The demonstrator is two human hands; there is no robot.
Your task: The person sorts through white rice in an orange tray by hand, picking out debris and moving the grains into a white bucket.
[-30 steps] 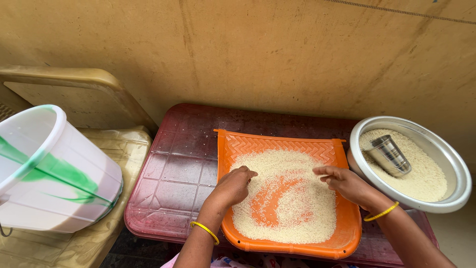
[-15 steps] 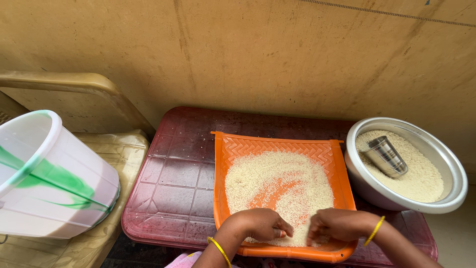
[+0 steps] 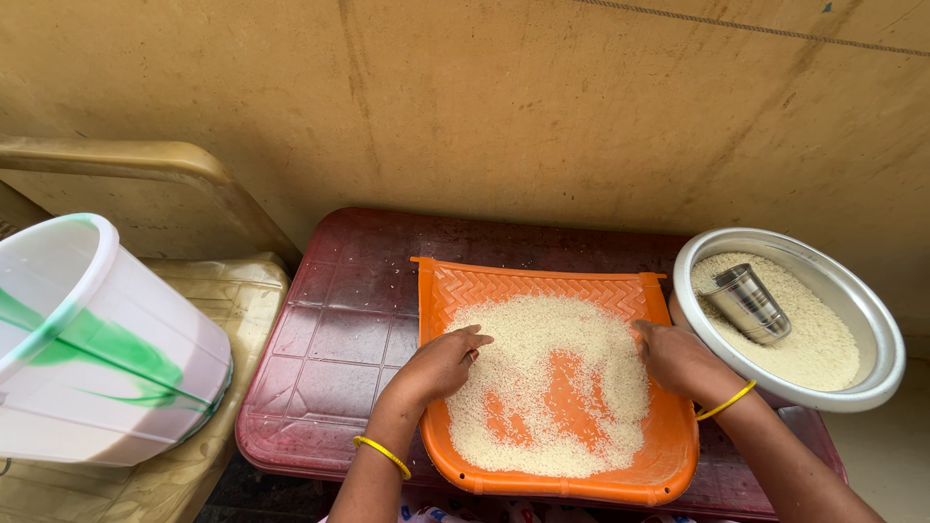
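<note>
An orange plastic winnowing tray (image 3: 542, 276) lies on a dark red plastic stool (image 3: 349, 320) and carries a spread layer of white rice (image 3: 542, 329). My left hand (image 3: 441, 363) rests palm down on the rice at the tray's left side, fingers loosely curled. At the right side of the tray my right hand (image 3: 678, 358) lies on the rice, fingers pointing toward the far edge. Bare orange streaks show in the middle of the rice between both hands. Each wrist carries a yellow bangle.
A steel basin (image 3: 877, 334) of rice with a steel tumbler (image 3: 748, 302) lying in it stands at the right, touching the tray. A white bucket with green streaks (image 3: 97, 349) sits on a tan plastic chair (image 3: 232, 281) at the left. A tan wall rises behind.
Both hands have moved from the near edge of the tray outward and up to its left and right sides, leaving fresh bare streaks in the rice.
</note>
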